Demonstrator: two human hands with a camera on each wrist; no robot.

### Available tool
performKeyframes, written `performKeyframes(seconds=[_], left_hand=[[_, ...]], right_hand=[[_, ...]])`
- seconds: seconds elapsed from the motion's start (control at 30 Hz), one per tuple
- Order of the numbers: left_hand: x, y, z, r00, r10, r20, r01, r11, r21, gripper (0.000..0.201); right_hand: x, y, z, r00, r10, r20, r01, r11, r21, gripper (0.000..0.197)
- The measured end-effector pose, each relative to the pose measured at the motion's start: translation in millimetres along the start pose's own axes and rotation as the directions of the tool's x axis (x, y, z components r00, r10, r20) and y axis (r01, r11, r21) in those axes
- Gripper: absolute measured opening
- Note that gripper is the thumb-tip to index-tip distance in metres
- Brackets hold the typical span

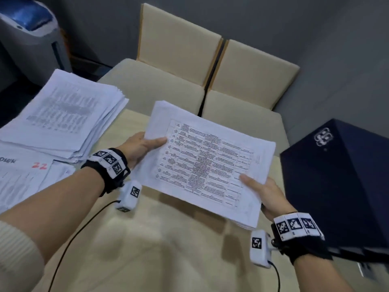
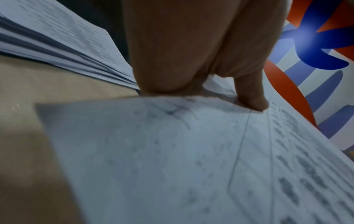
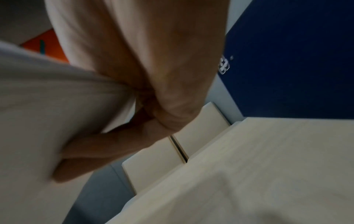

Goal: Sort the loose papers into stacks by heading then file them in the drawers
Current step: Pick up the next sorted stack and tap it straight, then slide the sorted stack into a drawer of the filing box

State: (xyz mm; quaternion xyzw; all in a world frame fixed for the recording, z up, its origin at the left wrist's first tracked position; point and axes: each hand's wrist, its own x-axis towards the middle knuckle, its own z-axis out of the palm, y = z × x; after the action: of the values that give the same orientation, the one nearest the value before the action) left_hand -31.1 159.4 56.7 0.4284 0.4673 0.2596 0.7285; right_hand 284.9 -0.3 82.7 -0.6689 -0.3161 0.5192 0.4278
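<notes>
Here, a person holds a sheaf of papers above a pale wooden table, one hand at each end. The left hand grips the sheaf's near-left edge, thumb pressed flat across the top sheet and the fingers tucked out of sight beneath; the left wrist view shows the thumb tip bearing down on the printed page. The right hand takes the opposite corner the same way, thumb on top, and the right wrist view shows its fingers laid along the underside of the stack. The top sheet carries a printed table of small text, too fine to read.

To the left on the table lies a thick, slightly fanned pile of papers, well apart from the held sheaf. Nearer the person on that side are more loose sheets, one marked "22" in red.

A dark blue box-like unit with a white emblem stands at the right of the table. Two cream-cushioned chairs sit side by side at the far edge, and a grey and blue machine occupies the upper left corner. Both wrists wear black bands with patterned markers and small white cameras.
</notes>
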Motion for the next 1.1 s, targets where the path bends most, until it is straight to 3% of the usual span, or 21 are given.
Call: performKeyframes(seconds=[0.13,0.3,0.53,0.7,0.83,0.97,1.1], left_hand=[[-6,-11,50,0.998,-0.049,0.036,0.044,0.991,0.125,0.030],[-22,-48,109,0.991,-0.105,0.080,0.087,0.975,0.205,0.038],[-67,-94,223,0.968,-0.178,0.179,0.098,0.919,0.383,0.028],[-83,-129,299,0.955,-0.211,0.209,0.110,0.905,0.412,0.024],[-100,-148,344,0.923,-0.243,0.298,0.098,0.898,0.428,0.018],[-115,-152,387,0.852,-0.270,0.448,0.036,0.884,0.466,0.013],[-124,-151,417,0.826,-0.254,0.504,-0.002,0.891,0.453,0.015]], right_hand=[[-43,7,-33,0.999,-0.022,-0.035,0.021,0.999,-0.035,0.029],[-112,42,-86,0.997,-0.037,-0.065,0.037,0.999,-0.005,0.034],[-199,98,-167,0.964,0.049,-0.262,-0.037,0.998,0.051,0.025],[-267,138,-231,0.903,0.120,-0.413,-0.062,0.987,0.150,0.027],[-328,162,-276,0.806,0.126,-0.578,0.042,0.962,0.268,0.016],[-372,176,-310,0.748,0.177,-0.639,0.054,0.945,0.324,0.023],[-397,179,-325,0.721,0.175,-0.670,0.083,0.939,0.335,0.021]])
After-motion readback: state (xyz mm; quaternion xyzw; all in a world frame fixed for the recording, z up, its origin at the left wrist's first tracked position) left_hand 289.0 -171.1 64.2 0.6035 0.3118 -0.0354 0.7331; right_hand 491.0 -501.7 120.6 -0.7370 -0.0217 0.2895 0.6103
